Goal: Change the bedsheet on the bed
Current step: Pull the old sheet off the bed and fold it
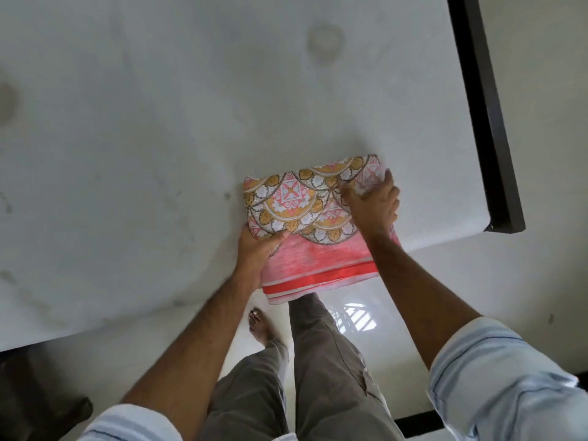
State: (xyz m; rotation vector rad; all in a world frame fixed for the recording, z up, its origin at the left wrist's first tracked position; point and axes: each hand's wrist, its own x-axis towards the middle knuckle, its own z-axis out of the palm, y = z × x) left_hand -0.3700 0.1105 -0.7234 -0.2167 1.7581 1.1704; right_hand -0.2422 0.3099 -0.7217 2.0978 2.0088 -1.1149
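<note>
A folded bedsheet [299,211], pink with an orange and white scalloped flower pattern, lies on the near edge of the bare white mattress [159,122]. Its pink striped end hangs over the edge toward me. My left hand [256,249] grips the sheet's near left corner, thumb on top. My right hand [374,202] holds the folded sheet's right side, fingers spread over the top layer and blurred by motion.
The mattress is stained in several spots. A black bed frame rail [483,106] runs along its right side to a corner. Glossy white floor tiles [445,281] lie to the right and below. My legs and a bare foot [259,326] stand by the bed.
</note>
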